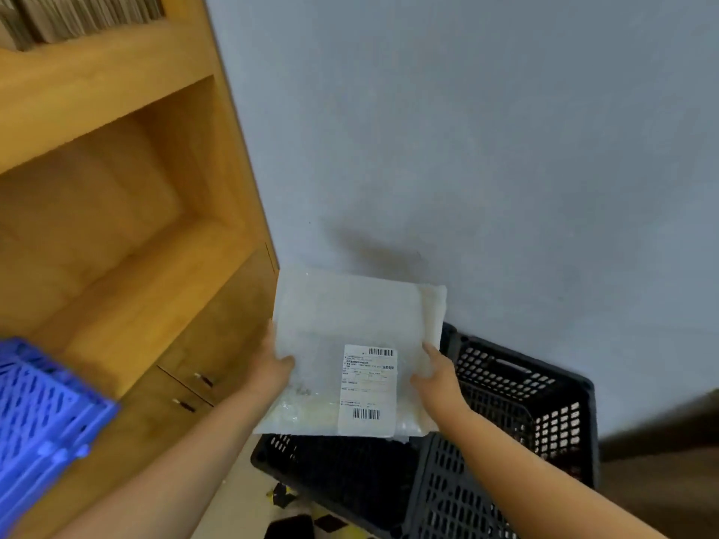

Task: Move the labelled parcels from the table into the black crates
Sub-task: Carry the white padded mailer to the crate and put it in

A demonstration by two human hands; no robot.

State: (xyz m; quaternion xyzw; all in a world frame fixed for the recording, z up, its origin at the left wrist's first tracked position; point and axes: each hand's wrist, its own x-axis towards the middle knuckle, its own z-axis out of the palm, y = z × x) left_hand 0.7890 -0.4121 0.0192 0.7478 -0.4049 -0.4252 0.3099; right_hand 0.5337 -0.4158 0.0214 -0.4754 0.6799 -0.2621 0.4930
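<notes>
White plastic parcel (350, 344) held above black crates (525, 402), label (367, 387) facing us. Left hand (272, 369) and right hand (437, 377) grip opposite edges. We judge it light, soft, slippery; edge grip with both hands suits.

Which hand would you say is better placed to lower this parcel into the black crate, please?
Probably the right hand: it grips the white plastic labelled parcel on the edge nearest the black perforated plastic crate. The left hand holds the far edge, beside the wooden cabinet.

floor (241, 496) | black crates (525, 414) standing on it | wooden cabinet (116, 266)
</notes>
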